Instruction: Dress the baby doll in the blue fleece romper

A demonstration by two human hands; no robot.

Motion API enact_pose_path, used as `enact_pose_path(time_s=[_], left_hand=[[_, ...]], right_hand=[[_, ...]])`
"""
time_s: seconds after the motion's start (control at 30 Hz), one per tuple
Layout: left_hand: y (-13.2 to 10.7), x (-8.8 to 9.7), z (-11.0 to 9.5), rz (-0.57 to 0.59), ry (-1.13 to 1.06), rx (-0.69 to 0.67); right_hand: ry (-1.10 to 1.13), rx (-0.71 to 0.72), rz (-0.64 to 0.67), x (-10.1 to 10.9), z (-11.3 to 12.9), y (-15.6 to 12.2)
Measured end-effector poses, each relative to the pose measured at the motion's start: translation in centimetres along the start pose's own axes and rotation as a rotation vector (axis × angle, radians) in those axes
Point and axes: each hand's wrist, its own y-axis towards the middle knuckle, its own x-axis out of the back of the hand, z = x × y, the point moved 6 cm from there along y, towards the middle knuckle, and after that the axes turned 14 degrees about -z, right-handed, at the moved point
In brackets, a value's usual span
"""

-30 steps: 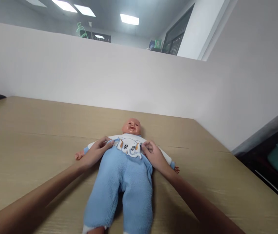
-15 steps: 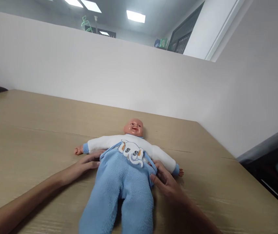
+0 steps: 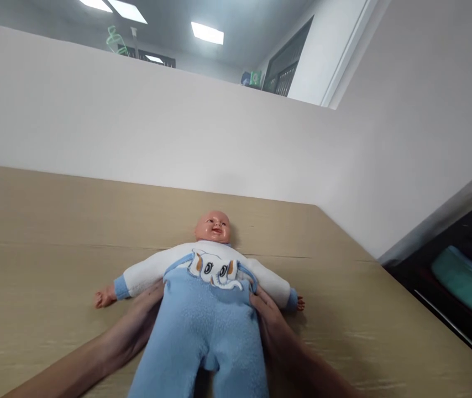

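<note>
A baby doll point(image 3: 213, 226) lies on its back on the wooden table point(image 3: 53, 221), head away from me, arms spread. It wears a fleece suit point(image 3: 203, 331) with blue legs, white sleeves and an elephant patch on the chest. My left hand point(image 3: 145, 312) lies against the doll's left flank under its arm. My right hand point(image 3: 267, 318) presses the other flank just below the white sleeve. Both hands' fingers tuck under the doll's body and are mostly hidden.
A white partition wall point(image 3: 136, 121) stands along the table's far edge and right side. To the right, past the table's edge, a dark shelf point(image 3: 460, 287) holds a teal object point(image 3: 466, 282).
My hands slid from the doll's chest down to its sides and tucked under it. The view shifted, and the doll now sits lower and closer in the picture.
</note>
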Motion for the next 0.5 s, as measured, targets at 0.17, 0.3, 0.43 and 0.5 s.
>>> enact_pose_path(time_s=[0.17,0.3,0.43,0.5], left_hand=[[-0.4,1.1,-0.5,0.050,0.116,-0.063],[-0.9,1.4,-0.7,0.056,0.346,-0.177],[-1.0,1.5,-0.6,0.060,0.436,-0.235],[-1.0,1.5,-0.3,0.081,0.450,-0.230]], right_hand=[[0.066,-0.062,0.193,-0.6,-0.1,-0.9],[0.037,-0.060,0.124,-0.1,-0.3,-1.3],[-0.039,-0.052,0.013,-0.2,-0.5,-1.4],[-0.071,-0.061,-0.013,-0.2,-1.0,-1.2]])
